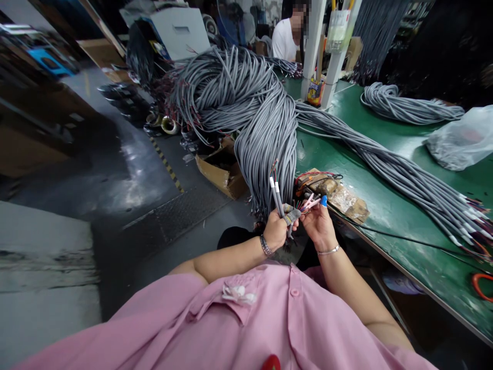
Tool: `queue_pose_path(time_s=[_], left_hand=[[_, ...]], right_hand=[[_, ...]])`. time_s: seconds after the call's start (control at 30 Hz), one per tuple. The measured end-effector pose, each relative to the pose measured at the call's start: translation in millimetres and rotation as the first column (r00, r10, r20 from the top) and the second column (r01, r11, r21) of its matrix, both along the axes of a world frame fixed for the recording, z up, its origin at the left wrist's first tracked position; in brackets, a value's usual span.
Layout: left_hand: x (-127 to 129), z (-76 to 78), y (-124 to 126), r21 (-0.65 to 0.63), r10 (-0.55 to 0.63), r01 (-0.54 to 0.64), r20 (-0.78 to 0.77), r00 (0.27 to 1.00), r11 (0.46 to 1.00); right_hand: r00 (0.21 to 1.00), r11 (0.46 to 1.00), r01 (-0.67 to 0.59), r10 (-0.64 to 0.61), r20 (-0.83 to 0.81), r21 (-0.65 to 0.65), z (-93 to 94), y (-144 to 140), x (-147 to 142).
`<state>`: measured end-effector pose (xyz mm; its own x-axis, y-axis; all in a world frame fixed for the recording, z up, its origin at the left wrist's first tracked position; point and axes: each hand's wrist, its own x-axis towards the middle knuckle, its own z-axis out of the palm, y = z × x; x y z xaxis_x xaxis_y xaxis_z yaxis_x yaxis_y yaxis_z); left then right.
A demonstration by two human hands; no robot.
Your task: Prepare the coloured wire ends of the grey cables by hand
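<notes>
Both hands (296, 226) on grey cables (278, 198)

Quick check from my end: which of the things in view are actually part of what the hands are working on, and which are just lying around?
In hand:
- left hand, gripping grey cable ends
- right hand, pinching pink wires
- hanging grey cable bundle, feeding those ends

Lying about:
- plastic bag on the green table
- far cable coil
- cardboard box on the floor
- brown packet

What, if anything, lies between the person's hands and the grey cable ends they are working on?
Nothing visible: the left hand already grips the grey cable ends, and the right hand touches their coloured wires.
</notes>
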<state>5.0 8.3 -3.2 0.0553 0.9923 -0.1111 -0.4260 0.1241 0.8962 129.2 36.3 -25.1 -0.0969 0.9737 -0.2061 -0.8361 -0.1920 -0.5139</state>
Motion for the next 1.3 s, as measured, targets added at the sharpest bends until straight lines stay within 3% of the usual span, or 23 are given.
queue_pose_path(time_s=[0.27,0.5,0.7,0.8,0.87,0.93,1.07,1.3], left_hand=[[-4.1,-0.3,-3.1,-0.022,-0.01,0.01,0.006,1.0,1.0],[-8.9,2.7,-8.1,-0.023,0.028,-0.028,-0.02,0.999,0.999],[-4.0,8.0,-5.7,-0.033,0.047,-0.048,-0.028,0.999,0.998],[-1.4,8.6,-4.3,-0.05,0.045,-0.047,-0.026,0.999,0.998],[0.0,7.5,-3.4,-0.057,0.054,-0.056,-0.036,0.998,0.997],[1.1,5.6,-2.4,-0.053,0.061,-0.063,-0.049,0.997,0.997],[2.3,1.3,-0.1,-0.039,0.067,-0.069,-0.045,0.997,0.997],[2.1,-4.5,0.6,-0.029,0.073,-0.076,-0.076,0.994,0.997]], right_hand=[[1.0,1.0,-0.019,0.019,0.016,0.004,-2.5,0.3,6.6],[0.985,1.0,-0.001,0.002,0.171,-0.006,4.8,-1.8,7.3],[0.943,0.989,0.108,-0.133,0.304,0.096,2.4,-4.7,3.6],[0.84,0.954,0.248,-0.299,0.452,0.17,-2.1,-4.1,2.0],[0.79,0.939,0.284,-0.343,0.509,0.191,-4.5,-3.3,0.9],[0.846,0.964,0.22,-0.266,0.462,0.152,-5.6,-2.3,-0.2],[0.978,0.998,0.049,-0.056,0.203,0.042,-5.3,0.8,-1.3],[0.988,0.992,0.118,-0.121,0.093,0.035,-4.7,3.8,-5.0]])
